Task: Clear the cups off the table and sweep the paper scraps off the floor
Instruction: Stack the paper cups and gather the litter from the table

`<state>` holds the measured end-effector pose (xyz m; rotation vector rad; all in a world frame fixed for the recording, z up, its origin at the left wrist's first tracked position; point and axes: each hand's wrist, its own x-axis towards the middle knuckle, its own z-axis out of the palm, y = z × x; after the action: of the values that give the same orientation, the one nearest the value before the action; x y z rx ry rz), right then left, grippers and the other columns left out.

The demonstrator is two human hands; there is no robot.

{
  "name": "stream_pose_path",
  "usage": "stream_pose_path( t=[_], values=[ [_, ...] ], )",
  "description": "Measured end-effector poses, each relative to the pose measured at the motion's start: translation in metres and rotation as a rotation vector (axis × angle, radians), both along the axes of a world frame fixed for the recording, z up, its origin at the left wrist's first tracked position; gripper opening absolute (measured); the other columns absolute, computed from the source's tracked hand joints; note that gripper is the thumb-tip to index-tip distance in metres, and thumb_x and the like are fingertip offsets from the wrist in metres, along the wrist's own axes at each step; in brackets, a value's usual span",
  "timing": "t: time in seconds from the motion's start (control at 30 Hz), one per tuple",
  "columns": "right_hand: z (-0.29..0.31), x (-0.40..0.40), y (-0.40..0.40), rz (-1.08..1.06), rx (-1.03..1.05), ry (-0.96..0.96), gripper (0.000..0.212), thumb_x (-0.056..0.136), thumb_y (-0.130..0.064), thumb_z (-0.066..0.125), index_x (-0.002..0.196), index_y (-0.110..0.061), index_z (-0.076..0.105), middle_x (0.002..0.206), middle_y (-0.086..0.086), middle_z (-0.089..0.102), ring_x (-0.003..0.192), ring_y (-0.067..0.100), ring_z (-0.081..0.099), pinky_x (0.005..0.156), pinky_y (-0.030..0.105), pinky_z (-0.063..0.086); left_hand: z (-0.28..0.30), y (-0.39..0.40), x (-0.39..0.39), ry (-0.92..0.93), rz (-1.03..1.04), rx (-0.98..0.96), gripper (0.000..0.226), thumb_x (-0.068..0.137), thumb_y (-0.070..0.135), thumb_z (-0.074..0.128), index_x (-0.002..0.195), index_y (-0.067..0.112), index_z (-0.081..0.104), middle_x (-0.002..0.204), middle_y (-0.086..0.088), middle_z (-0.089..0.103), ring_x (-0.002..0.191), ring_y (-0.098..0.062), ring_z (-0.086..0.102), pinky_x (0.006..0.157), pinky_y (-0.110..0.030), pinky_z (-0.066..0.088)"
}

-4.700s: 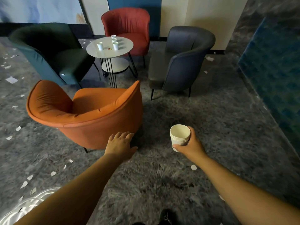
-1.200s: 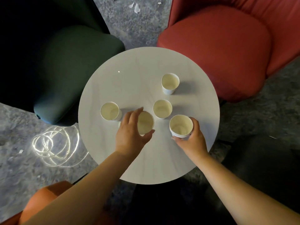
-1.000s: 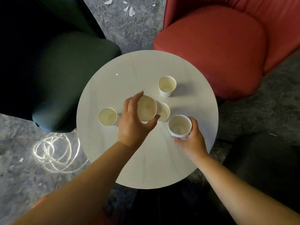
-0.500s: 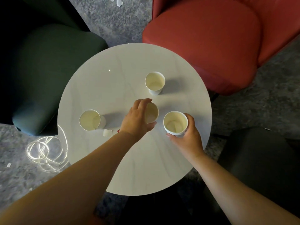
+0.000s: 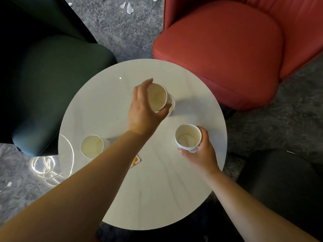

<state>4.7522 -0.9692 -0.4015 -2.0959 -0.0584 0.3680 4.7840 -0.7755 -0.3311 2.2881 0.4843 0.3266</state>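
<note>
I look straight down on a round white table (image 5: 157, 198). My left hand (image 5: 143, 110) grips nested white paper cups (image 5: 157, 97), tilted and held over another cup (image 5: 172, 106) that stands at the table's far middle and is mostly hidden. My right hand (image 5: 201, 154) holds a stack of paper cups (image 5: 187, 137) resting at the table's right side. A single cup (image 5: 91, 145) stands alone at the left edge. White paper scraps (image 5: 129, 8) lie on the grey carpet beyond the table.
A dark green armchair (image 5: 52, 84) stands to the left, a red armchair (image 5: 227, 49) at the far right, and a dark chair (image 5: 288, 189) at the near right. A small colourful card (image 5: 135, 161) lies on the table. More scraps (image 5: 9, 183) lie on the floor at left.
My left hand lifted a cup, stacked it with the middle cup, and has carried them away from me over the far cup. My right hand kept its stack on the table.
</note>
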Motion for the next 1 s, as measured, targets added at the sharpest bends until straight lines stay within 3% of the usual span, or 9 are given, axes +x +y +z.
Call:
stream_pose_path(
  t=[0.1,0.23,0.33,0.43,0.6,0.77,0.9,1.0],
  values=[
    [-0.003,0.007,0.002,-0.002,0.016,0.012,0.074,0.061,-0.020,0.089,0.119,-0.031,0.044,0.113,-0.018,0.055,0.100,-0.003,0.050,0.078,0.001,0.038,-0.018,0.001,0.010,0.126,-0.074,0.075,0.080,0.071,0.038,0.081,0.139,0.019,0.042,0.135,0.000,0.047,0.117,-0.020,0.050,0.090,-0.028,0.044],
    [-0.007,0.013,0.006,-0.002,0.022,-0.006,0.077,0.060,-0.019,0.089,0.115,-0.037,0.040,0.110,-0.025,0.054,0.099,-0.005,0.051,0.079,0.003,0.039,-0.043,0.004,0.014,0.255,-0.163,0.133,0.086,0.068,0.041,0.083,0.140,0.022,0.040,0.138,0.002,0.043,0.118,-0.023,0.050,0.090,-0.038,0.049],
    [-0.009,0.017,0.010,0.000,0.033,-0.015,0.078,0.059,-0.017,0.090,0.116,-0.036,0.040,0.109,-0.033,0.049,0.098,-0.009,0.048,0.078,-0.001,0.038,-0.050,0.006,0.013,0.303,-0.203,0.100,0.086,0.068,0.038,0.084,0.140,0.025,0.039,0.137,0.004,0.043,0.115,-0.023,0.053,0.082,-0.035,0.049],
    [-0.009,0.019,0.014,-0.001,0.053,0.007,0.075,0.061,-0.017,0.089,0.117,-0.034,0.042,0.110,-0.026,0.054,0.099,-0.005,0.052,0.080,0.005,0.041,-0.039,0.010,0.012,0.252,-0.099,0.047,0.081,0.070,0.036,0.082,0.138,0.022,0.041,0.134,0.002,0.047,0.111,-0.021,0.055,0.081,-0.031,0.047],
    [-0.004,0.021,0.027,0.028,0.037,0.005,0.074,0.061,-0.018,0.088,0.118,-0.033,0.043,0.116,-0.014,0.058,0.104,0.006,0.057,0.082,0.020,0.047,0.006,0.022,-0.009,0.073,0.057,-0.077,0.082,0.070,0.034,0.083,0.138,0.022,0.039,0.134,0.006,0.047,0.108,0.003,0.041,0.091,-0.018,0.039],
    [0.000,0.018,0.042,0.082,0.033,0.003,0.073,0.062,-0.019,0.087,0.122,-0.028,0.046,0.116,-0.014,0.058,0.104,0.007,0.057,0.081,0.017,0.047,0.028,0.030,-0.035,0.100,0.046,-0.107,0.083,0.069,0.041,0.082,0.138,0.027,0.038,0.132,0.014,0.044,0.109,0.006,0.040,0.091,-0.017,0.040],
    [0.008,0.017,0.064,0.156,0.007,-0.006,0.066,0.065,-0.023,0.084,0.120,-0.025,0.048,0.107,-0.017,0.057,0.094,0.005,0.058,0.069,0.001,0.039,0.042,0.031,-0.047,0.143,-0.083,-0.161,0.082,0.068,0.039,0.083,0.137,0.027,0.039,0.129,0.017,0.045,0.111,0.003,0.045,0.090,-0.010,0.039],
    [0.018,0.014,0.084,0.215,0.019,-0.011,0.062,0.066,-0.024,0.082,0.116,-0.032,0.047,0.102,-0.022,0.058,0.093,0.003,0.059,0.068,0.002,0.041,0.037,0.030,-0.058,0.185,-0.179,-0.040,0.081,0.068,0.037,0.082,0.137,0.023,0.041,0.126,0.015,0.046,0.112,-0.006,0.048,0.090,-0.014,0.040]
  ],
)
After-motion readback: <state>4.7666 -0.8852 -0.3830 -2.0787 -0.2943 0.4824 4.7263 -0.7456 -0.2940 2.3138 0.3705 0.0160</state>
